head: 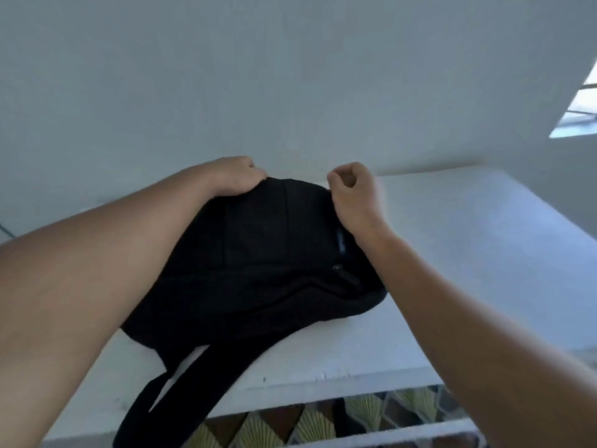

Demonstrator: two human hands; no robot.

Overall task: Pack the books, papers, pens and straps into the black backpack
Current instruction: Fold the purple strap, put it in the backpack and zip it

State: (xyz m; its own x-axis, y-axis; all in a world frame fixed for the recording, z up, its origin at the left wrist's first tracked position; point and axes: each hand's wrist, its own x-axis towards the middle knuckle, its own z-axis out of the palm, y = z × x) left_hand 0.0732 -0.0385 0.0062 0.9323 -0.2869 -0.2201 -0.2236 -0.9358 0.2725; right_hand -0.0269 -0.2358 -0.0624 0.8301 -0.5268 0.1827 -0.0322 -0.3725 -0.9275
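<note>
Two bare forearms fill the near corners of the view, reaching forward over a white tabletop (452, 253). Below its near edge runs a white rail (371, 436), with a patterned floor (310, 421) of yellow-green fans showing between the two. The black backpack (252, 270) lies flat on the left half of the tabletop, its far end close to the far edge and the pale wall (290, 76). Its shoulder straps (181, 396) trail over the near edge and hang down. The left hand (232, 176) grips the backpack's far left corner, fingers curled over the fabric. The right hand (352, 195) sits at the far right corner with fingers curled in; whether it pinches anything cannot be told. The hands are apart. The right half of the tabletop lies bare white. A window (578, 114) shows at the upper right.
</note>
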